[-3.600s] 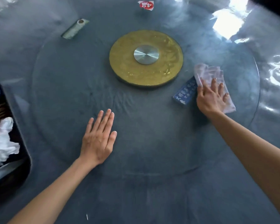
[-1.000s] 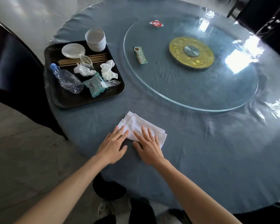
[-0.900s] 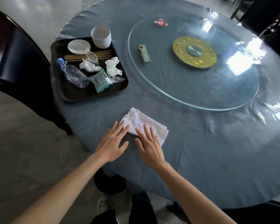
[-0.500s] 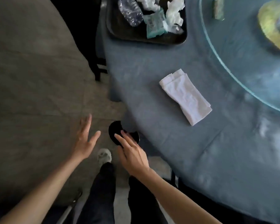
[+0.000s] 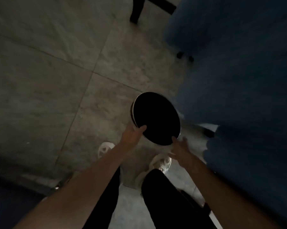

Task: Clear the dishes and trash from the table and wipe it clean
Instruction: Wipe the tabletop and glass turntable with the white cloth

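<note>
**Two hands on a bin below the table edge**

Both hands down at floor level, either side of a round bin (image 5: 156,118) with a black mouth and a pale rim. Left hand (image 5: 132,135) cupped against the near-left rim, thumb hooked over the edge. Right hand (image 5: 180,146) at the near-right rim, fingers spread and touching or nearly so; too dim and blurred to call a firm hold. Bin upright or slightly tilted on the tiled floor (image 5: 48,80), just beside the hanging blue tablecloth (image 5: 238,71). Black trouser legs and pale shoes near, a dark chair leg (image 5: 137,12) far. Tabletop, dishes and trash all out of view.

Step in hand, by judgement: fetching the bin for the trash-clearing part of the task. Next move likely a lift or drag clear of the cloth, needing a firmer hold from the right hand and a level carry. Wiping impossible to assess from here.
</note>
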Available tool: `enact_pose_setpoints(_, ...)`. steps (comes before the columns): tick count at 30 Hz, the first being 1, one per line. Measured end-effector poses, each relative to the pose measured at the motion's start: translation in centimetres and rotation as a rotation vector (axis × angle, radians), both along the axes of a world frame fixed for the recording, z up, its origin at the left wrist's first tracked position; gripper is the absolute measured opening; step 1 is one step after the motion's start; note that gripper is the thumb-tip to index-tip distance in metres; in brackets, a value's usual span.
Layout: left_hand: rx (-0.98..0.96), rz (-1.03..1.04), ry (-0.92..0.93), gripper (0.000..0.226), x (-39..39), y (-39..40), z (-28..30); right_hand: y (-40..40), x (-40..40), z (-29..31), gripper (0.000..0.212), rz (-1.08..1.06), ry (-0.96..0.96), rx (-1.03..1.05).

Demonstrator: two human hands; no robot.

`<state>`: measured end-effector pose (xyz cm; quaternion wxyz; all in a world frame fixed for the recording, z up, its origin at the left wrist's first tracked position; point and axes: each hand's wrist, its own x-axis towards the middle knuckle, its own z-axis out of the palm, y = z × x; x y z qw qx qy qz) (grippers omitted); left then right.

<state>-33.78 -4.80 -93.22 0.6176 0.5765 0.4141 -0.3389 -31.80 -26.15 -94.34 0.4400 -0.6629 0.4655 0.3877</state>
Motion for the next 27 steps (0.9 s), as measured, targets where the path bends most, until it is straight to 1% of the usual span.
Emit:
enact_pose_setpoints(1,-0.024,0.051,-0.002,0.079,0.7,-0.7,-1.5,-0.1,0.3,-1.3,0.059,-0.06,-0.032,0.053)
enact_pose_setpoints(2,-0.022,0.091,-0.021,0.078,1.0,-1.2,-3.3,0.0,0.7,-1.8,0.056,-0.075,-0.064,0.1)
enact_pose_setpoints(3,0.009,0.094,-0.035,0.077,1.2,-1.9,-4.8,0.0,0.8,-2.4,0.055,-0.073,-0.089,0.126)
enact_pose_setpoints(4,0.055,0.079,-0.032,0.071,1.2,-2.2,-5.6,-0.1,0.8,-2.9,0.054,-0.056,-0.123,0.128)
enact_pose_setpoints(6,0.128,0.047,-0.01,0.053,1.1,-2.6,-6.4,0.0,0.4,-2.8,0.059,-0.039,-0.186,0.144)
enact_pose_setpoints(7,0.145,0.03,-0.006,0.05,1.0,-2.5,-6.6,0.1,0.2,-2.4,0.064,-0.061,-0.195,0.167)
enact_pose_setpoints(9,0.186,0.007,-0.036,0.055,0.8,-1.8,-6.4,0.8,0.0,-1.4,0.076,-0.135,-0.189,0.15)
enact_pose_setpoints(10,0.2,0.004,-0.048,0.053,0.4,-1.4,-7.1,1.2,-0.3,-0.6,0.076,-0.151,-0.194,0.126)
enact_pose_setpoints(11,0.214,-0.002,-0.049,0.046,0.1,-1.0,-6.5,1.7,-0.8,0.3,0.073,-0.158,-0.202,0.105)
enact_pose_setpoints(12,0.22,0.006,-0.036,0.039,-0.1,-0.5,-4.9,2.4,-1.2,1.5,0.069,-0.169,-0.21,0.102)
enact_pose_setpoints(13,0.237,0.013,-0.015,0.037,-0.5,0.0,-2.8,2.9,-1.8,2.9,0.066,-0.172,-0.21,0.107)
enact_pose_setpoints(15,0.281,-0.001,-0.008,0.041,-1.4,1.3,1.8,3.9,-3.4,6.2,0.063,-0.17,-0.207,0.129)
enact_pose_setpoints(17,0.301,0.004,-0.018,0.043,-2.9,2.6,5.7,4.8,-5.1,10.4,0.064,-0.188,-0.205,0.151)
enact_pose_setpoints(19,0.358,-0.029,-0.016,0.045,-3.6,3.6,11.8,5.7,-6.3,15.3,0.066,-0.2,-0.199,0.17)
enact_pose_setpoints(20,0.386,-0.055,-0.015,0.04,-3.8,3.9,15.0,6.1,-6.6,18.0,0.066,-0.177,-0.2,0.168)
enact_pose_setpoints(22,0.439,-0.085,-0.016,0.023,-3.8,4.3,21.3,6.7,-7.1,23.4,0.067,-0.119,-0.199,0.193)
enact_pose_setpoints(23,0.455,-0.069,-0.021,0.016,-3.7,4.4,24.3,6.8,-7.3,25.9,0.068,-0.07,-0.191,0.198)
enact_pose_setpoints(24,0.456,-0.044,-0.016,0.016,-3.5,4.6,27.2,6.9,-7.4,28.2,0.069,0.021,-0.168,0.186)
enact_pose_setpoints(26,0.468,-0.061,-0.01,0.021,-3.9,5.2,31.1,6.4,-7.3,31.8,0.073,0.289,-0.103,0.132)
enact_pose_setpoints(27,0.468,-0.066,-0.012,0.023,-4.0,5.6,32.4,6.4,-6.6,34.9,0.075,0.419,-0.099,0.122)
